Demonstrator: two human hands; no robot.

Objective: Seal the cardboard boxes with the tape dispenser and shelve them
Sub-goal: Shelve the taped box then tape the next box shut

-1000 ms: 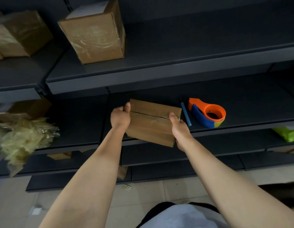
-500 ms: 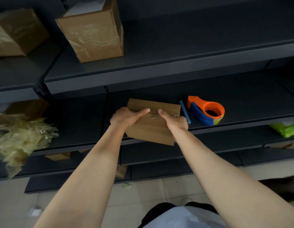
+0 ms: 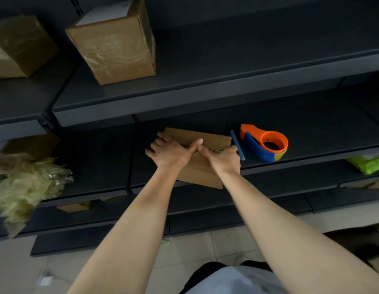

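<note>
Risk 1: small flat brown cardboard box (image 3: 200, 172) on dark grey metal shelf (image 3: 311, 128), near edge hanging past the lip at 6 o'clock. Likely to tip off if pressed on that half.

Risk 2: flaps apt to spring up along the centre seam once 1 hand lifts for the orange-and-blue plastic tape dispenser (image 3: 264, 145), lying at 3 o'clock of the box, apart from it.

Thin blue stick (image 3: 237, 145) between the 2, just beside the box. Could roll if knocked.

Left hand (image 3: 169, 152) flat on lid, fingers spread apart, thumb out along seam. Right hand (image 3: 223, 159) pressing likewise, fingers stretched toward 3 o'clock, tip meeting left thumb. Nothing gripped.

Card matte, crisp-cornered, stiff-looking. Shelf smooth, painted. Dispenser glossy, ringed at 1 end, tapering at 9 o'clock.
</note>
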